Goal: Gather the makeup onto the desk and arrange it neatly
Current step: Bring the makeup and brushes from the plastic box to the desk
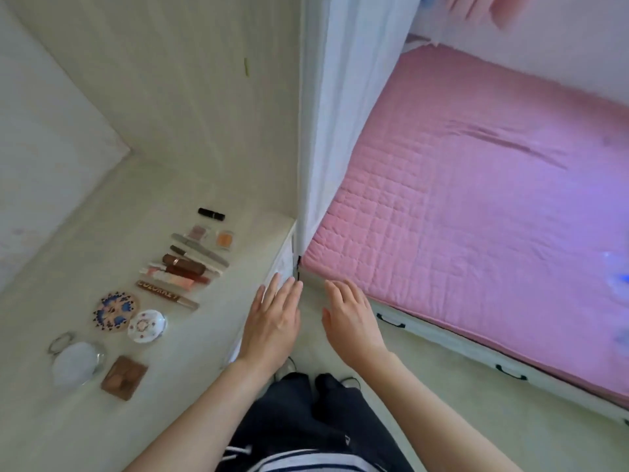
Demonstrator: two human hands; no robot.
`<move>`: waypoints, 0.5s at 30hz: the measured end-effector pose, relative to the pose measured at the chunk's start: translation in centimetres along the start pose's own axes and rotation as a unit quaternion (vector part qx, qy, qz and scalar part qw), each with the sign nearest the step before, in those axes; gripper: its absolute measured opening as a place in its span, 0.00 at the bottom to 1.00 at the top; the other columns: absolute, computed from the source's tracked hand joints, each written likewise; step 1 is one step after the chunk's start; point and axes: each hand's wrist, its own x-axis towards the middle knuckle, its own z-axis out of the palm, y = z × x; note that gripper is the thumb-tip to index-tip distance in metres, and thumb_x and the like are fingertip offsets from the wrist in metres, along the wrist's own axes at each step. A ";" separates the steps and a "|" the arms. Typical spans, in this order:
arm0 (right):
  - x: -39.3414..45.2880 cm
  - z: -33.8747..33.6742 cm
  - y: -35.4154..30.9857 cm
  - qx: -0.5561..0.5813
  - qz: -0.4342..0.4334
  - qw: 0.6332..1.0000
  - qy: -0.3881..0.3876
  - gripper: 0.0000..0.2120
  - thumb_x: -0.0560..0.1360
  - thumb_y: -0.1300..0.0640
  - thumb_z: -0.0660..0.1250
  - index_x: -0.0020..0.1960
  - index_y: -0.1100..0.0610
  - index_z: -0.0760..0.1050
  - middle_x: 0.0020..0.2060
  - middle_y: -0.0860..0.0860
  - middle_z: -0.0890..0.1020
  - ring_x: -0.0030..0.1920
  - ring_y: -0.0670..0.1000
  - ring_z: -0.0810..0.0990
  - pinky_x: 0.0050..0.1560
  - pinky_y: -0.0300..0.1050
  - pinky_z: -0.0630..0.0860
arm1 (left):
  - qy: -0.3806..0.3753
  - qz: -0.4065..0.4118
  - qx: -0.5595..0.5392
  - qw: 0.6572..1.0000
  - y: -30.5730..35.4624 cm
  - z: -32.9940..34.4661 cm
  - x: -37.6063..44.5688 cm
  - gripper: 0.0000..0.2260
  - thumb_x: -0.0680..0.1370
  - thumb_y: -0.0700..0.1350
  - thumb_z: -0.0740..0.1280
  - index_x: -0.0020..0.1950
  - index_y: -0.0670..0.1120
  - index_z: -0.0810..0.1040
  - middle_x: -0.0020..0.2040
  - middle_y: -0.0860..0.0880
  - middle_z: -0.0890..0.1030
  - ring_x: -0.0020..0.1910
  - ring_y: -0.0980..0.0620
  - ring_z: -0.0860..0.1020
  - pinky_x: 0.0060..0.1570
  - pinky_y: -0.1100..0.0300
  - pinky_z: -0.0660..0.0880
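Pale desk [102, 233] — makeup [177, 274] left of hands [272, 321]

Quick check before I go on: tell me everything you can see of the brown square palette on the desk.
The brown square palette lies flat on the pale desk, near its front edge, turned cornerwise to that edge. Its top looks clear, with brown and peach pans showing. It sits just right of the round mirror, seemingly apart from it, below the white compact. No hand touches it.

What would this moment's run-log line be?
left hand: open, empty | right hand: open, empty | makeup row: lined up on pale desk | pink quilted mattress: no makeup seen
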 end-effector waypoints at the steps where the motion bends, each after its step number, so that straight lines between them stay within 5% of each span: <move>1: -1.0 0.0 1.0 0.003 0.017 1.000 0.001 0.25 0.80 0.55 0.56 0.75 0.59 0.58 0.73 0.52 0.64 0.76 0.54 0.54 0.75 0.50 0.52 | -0.010 0.013 -0.001 1.000 1.1 0.2 0.3 0.20 0.76 0.40 0.67 0.69 0.40 0.73 0.68 0.44 0.74 0.71 0.43 0.67 0.68 0.44 0.67; 12: -12.4 0.0 12.8 0.041 0.213 0.976 0.025 0.26 0.80 0.54 0.53 0.76 0.59 0.53 0.76 0.53 0.58 0.77 0.54 0.49 0.75 0.49 0.50 | -0.112 0.187 0.016 0.976 15.9 5.4 2.5 0.26 0.73 0.44 0.72 0.70 0.41 0.71 0.69 0.43 0.73 0.71 0.42 0.67 0.67 0.44 0.67; 15: -15.3 -0.1 15.9 0.058 0.264 0.962 0.045 0.27 0.81 0.52 0.53 0.77 0.59 0.52 0.76 0.54 0.58 0.77 0.54 0.49 0.75 0.50 0.51 | -0.154 0.234 0.048 0.959 20.3 7.5 2.4 0.28 0.79 0.49 0.62 0.76 0.43 0.59 0.77 0.45 0.60 0.77 0.45 0.54 0.74 0.48 0.56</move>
